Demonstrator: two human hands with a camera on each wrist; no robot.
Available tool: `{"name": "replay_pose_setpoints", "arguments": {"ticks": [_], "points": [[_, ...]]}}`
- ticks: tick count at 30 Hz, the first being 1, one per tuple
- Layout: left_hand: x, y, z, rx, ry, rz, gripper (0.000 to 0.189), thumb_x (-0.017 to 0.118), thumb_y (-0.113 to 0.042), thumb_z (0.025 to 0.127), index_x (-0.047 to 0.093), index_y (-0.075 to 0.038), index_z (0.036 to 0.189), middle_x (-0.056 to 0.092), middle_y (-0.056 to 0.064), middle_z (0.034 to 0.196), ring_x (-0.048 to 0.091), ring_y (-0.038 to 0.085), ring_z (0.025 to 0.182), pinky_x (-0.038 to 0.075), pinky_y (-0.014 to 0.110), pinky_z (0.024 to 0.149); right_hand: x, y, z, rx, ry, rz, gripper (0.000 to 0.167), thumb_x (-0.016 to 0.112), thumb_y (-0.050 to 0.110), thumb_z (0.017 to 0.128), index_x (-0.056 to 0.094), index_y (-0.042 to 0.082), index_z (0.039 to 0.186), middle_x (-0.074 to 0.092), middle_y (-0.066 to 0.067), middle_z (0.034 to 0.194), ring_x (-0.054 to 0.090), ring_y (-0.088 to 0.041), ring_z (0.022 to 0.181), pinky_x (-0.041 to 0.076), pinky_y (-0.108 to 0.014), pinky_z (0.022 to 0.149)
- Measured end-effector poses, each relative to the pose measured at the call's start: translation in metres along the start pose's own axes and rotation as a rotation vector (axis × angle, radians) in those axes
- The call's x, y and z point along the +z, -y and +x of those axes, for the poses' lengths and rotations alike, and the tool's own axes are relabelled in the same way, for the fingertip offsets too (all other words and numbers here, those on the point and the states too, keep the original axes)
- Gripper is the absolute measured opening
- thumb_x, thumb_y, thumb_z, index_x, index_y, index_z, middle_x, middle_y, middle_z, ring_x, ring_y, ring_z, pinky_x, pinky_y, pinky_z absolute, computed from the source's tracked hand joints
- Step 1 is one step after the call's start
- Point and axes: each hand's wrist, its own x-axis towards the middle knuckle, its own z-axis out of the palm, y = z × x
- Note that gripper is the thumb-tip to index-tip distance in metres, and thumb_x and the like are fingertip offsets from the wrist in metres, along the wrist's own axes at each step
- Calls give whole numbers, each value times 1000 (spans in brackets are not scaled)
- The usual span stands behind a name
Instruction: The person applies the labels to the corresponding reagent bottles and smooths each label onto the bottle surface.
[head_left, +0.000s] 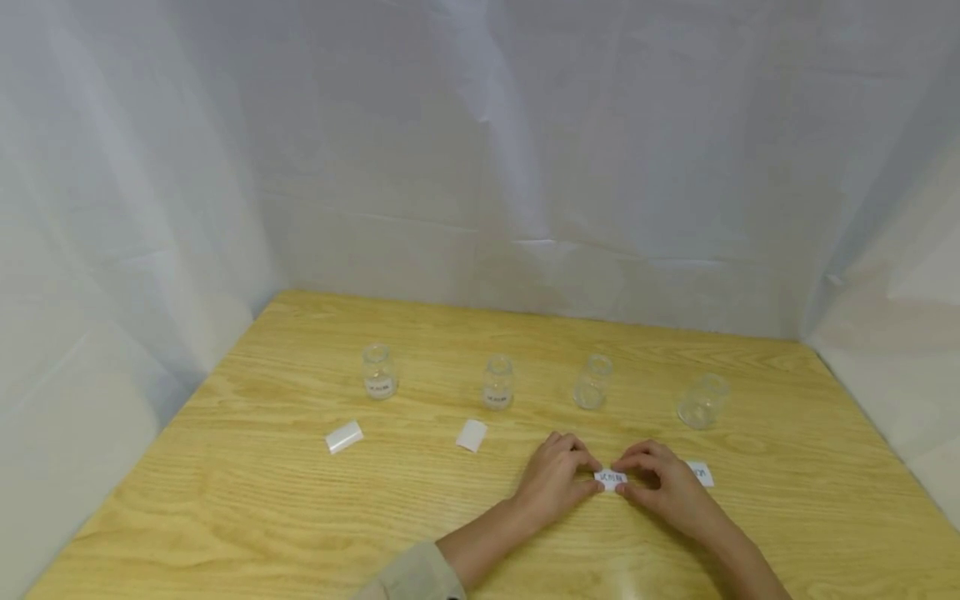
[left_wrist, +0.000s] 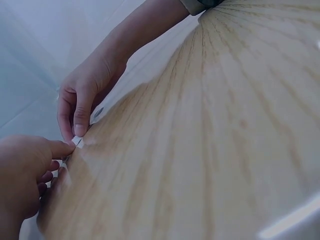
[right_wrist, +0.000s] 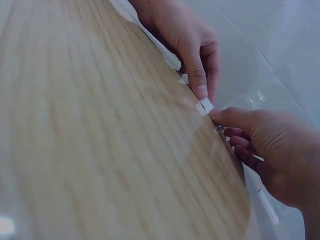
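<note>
A small white label (head_left: 611, 478) with dark printed characters is stretched between both hands, low over the wooden table (head_left: 315, 517). My left hand (head_left: 553, 475) pinches its left end with thumb and fingers. At the right end, the thumb and fingers of my right hand (head_left: 667, 485) pinch it too. Both wrist views show the thumbs at the label's ends, in the left one as a thin white strip (left_wrist: 77, 141). Another white printed label (head_left: 701, 473) lies beside the right hand, partly hidden by it.
Behind the hands stand clear glass bottles in a row. The leftmost bottle (head_left: 378, 367) and its neighbour (head_left: 498, 379) bear printed labels; a third bottle (head_left: 592, 383) and the rightmost bottle (head_left: 703, 402) look bare. Two white paper pieces, one left (head_left: 344, 437), one nearer (head_left: 472, 435), lie in front.
</note>
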Motion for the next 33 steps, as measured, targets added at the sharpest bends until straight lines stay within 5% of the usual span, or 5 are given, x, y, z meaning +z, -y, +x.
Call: {"name": "replay_pose_setpoints", "arguments": {"ticks": [8,18,25,33], "points": [[1,1,0,-5,-18,-35,20,75,-26,76,72,-14,93,59,-7,94,46,5,85,39,14,74,2,-1,0,-52,-28,-13,24,74,20,78,68,16,100,53,8,102,51,-16,93,47,-29,75],[2,1,1,-58,-42,-106,23,75,-24,76,71,-14,97,61,-8,95,47,4,83,39,16,71,2,-3,1,-58,-43,17,24,75,17,78,66,19,100,57,13,98,53,-11,90,47,-30,76],[4,1,5,-88,-71,-281,16,74,-13,77,72,-10,92,63,-11,76,48,-1,69,39,13,62,4,-2,1,-18,-67,123,28,74,9,77,64,12,103,61,8,89,56,-10,80,48,-27,71],[5,3,5,-163,-81,-494,13,69,-7,80,70,-4,93,65,-5,76,54,-1,65,45,15,59,4,-2,0,20,-102,330,24,63,0,85,61,3,108,63,-4,89,59,-12,78,49,-26,65]]}}
